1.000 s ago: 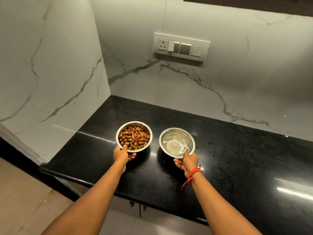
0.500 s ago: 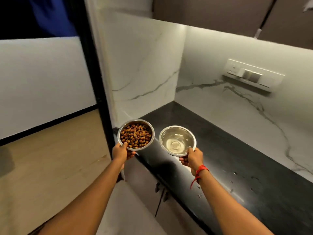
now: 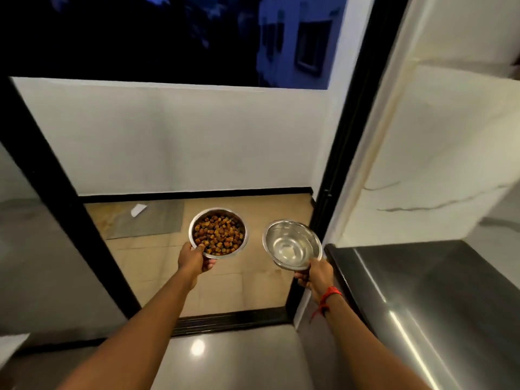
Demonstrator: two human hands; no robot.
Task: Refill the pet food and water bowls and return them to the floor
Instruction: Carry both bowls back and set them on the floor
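From my remote seat, I see both arms stretched toward a dark-framed doorway [image 3: 342, 153] at the centre of the frame, each hand carrying a steel bowl in the air above the tan tiled floor [image 3: 157, 266] beyond the threshold. The left hand [image 3: 194, 260], just left of centre, has its fingers clamped on the near rim of the food bowl [image 3: 218, 232], thumb over the edge and the other fingers curled beneath; the bowl is heaped with brown kibble [image 3: 218, 235]. The right hand [image 3: 316, 275], right of centre, grips the near rim of the water bowl [image 3: 292, 244] the same way, thumb on top, fingers under; I cannot tell from the shine inside how much water it holds. A red thread [image 3: 327, 296] circles the right wrist. The two bowls hang side by side, apart. A black countertop [image 3: 422, 299] fills the lower right of the frame, just beside the water bowl. A grey mat [image 3: 152, 220] lies on the floor toward the left, behind the food bowl, and dark window glass spans the top.
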